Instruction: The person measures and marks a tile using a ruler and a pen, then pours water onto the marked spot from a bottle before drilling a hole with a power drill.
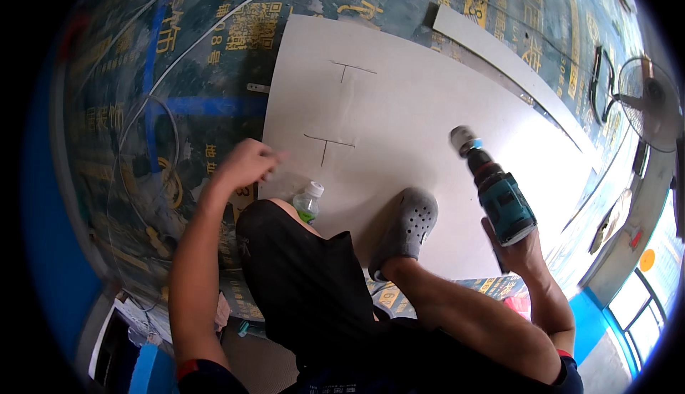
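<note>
Right grip (521,251) closed round the drill (505,205) at right, left grip (248,165) loosely open, positioning seems in hand, likely calling next for aim at the central mark (325,150).

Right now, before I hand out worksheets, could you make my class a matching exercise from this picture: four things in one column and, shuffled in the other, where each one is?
Column one
1. Drill
2. Bottle
3. Clog
4. Fan

Column two
A. Worn on a foot, over the white board
B. Off the board, near the picture's right side
C. Gripped in the right hand
D. Next to the bent left knee

Right pairs: 1-C, 2-D, 3-A, 4-B
</note>
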Available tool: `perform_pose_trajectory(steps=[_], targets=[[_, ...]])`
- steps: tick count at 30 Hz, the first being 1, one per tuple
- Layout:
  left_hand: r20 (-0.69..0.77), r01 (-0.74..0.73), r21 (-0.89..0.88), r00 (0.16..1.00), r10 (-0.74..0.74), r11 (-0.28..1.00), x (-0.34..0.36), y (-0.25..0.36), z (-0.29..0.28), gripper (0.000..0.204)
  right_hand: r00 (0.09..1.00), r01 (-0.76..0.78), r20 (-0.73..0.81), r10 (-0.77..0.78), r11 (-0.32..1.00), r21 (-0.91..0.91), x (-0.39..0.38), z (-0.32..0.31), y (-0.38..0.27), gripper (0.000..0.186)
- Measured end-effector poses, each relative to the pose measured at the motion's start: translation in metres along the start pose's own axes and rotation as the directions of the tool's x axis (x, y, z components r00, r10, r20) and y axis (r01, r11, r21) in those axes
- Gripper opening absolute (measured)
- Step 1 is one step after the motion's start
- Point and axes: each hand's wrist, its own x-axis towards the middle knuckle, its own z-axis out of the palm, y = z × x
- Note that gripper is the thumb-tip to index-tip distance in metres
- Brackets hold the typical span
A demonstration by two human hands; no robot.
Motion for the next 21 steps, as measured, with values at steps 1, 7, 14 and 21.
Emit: perform_pose_trajectory(steps=[1, 7, 14, 21], targets=[[-0.210, -0.016, -0.024, 0.978, 0.010, 1.000, -0.008, -0.005, -0.004, 0.058, 0.996, 0.081, 0.041, -0.081, 0.997, 0.018, 0.003, -0.003, -0.015, 0.031], [-0.711, 0.328, -0.155, 0.618, -0.336, 0.932, 0.012, -0.155, 0.014, 0.067, 0.936, 0.135, 0.285, -0.207, 0.958, 0.251, 0.020, -0.004, -0.050, 0.029], [-0.693, 0.682, -0.301, 0.324, -0.644, 0.667, 0.048, -0.191, 0.054, 0.097, 0.875, 0.222, 0.387, -0.292, 0.951, 0.216, 0.038, 0.027, -0.077, 0.031], [-0.885, 0.725, -0.321, 0.000, -0.466, 0.610, 0.066, -0.218, 0.082, 0.101, 0.856, -0.207, 0.472, 0.210, 0.977, -0.058, 0.049, 0.054, -0.109, 0.050]])
